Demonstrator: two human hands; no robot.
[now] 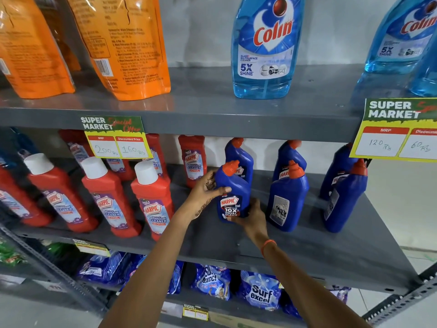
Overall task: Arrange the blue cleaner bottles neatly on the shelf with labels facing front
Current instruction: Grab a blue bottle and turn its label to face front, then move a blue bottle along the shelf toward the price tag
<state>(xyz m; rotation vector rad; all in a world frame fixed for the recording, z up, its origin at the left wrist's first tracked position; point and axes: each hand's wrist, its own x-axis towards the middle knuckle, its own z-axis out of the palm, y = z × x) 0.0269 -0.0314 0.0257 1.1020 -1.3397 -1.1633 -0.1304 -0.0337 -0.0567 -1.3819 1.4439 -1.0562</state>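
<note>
Several blue cleaner bottles with orange caps stand on the grey middle shelf (307,252). Both hands hold the front-left blue bottle (233,185), whose label faces front. My left hand (207,189) grips its left side near the shoulder. My right hand (251,217) holds its lower right corner. Beside it, a second blue bottle (287,197) shows its back label, and a third blue bottle (343,200) at the right is also turned away. Behind them stand more blue bottles (241,159) in a back row, partly hidden.
Red bathroom cleaner bottles (153,200) fill the shelf's left half. Pale blue glass cleaner bottles (264,48) and orange pouches (127,43) sit on the shelf above. Price tags (115,138) hang from its front edge. Detergent packs (260,290) lie on the shelf below.
</note>
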